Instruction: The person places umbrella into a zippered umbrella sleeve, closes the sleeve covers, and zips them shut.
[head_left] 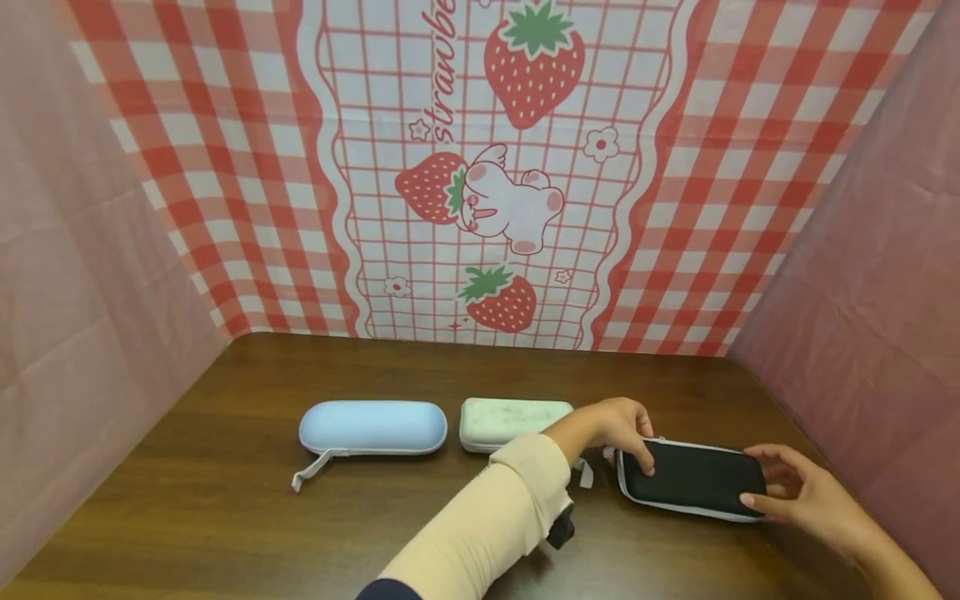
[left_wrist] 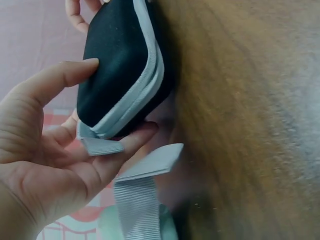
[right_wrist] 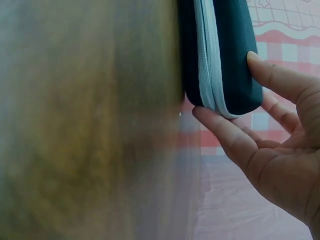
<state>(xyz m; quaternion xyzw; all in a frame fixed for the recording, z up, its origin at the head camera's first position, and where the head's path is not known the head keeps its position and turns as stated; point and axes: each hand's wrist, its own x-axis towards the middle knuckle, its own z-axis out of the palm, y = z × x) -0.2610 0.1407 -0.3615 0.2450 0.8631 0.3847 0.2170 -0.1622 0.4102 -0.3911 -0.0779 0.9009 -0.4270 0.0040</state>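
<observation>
A black zip case (head_left: 701,479) with a pale grey zipper band lies at the right of the wooden table, with a hand at each end. My left hand (head_left: 618,425) grips its left end, the thumb on top and the other fingers around the far side and end. At the right end my right hand (head_left: 810,496) holds the case between thumb and fingers. In the left wrist view the black case (left_wrist: 117,60) has its zipper closed around the corner, and a grey fabric tab (left_wrist: 102,146) hangs from that end. The right wrist view shows the thumb against the case (right_wrist: 232,60).
Left of the black case is a pale green zip case (head_left: 510,421), partly hidden behind my left wrist, with a grey strap (head_left: 586,475). Farther left lies a light blue rounded case (head_left: 372,427) with its strap toward me. A strawberry-print cloth (head_left: 480,192) hangs behind the table.
</observation>
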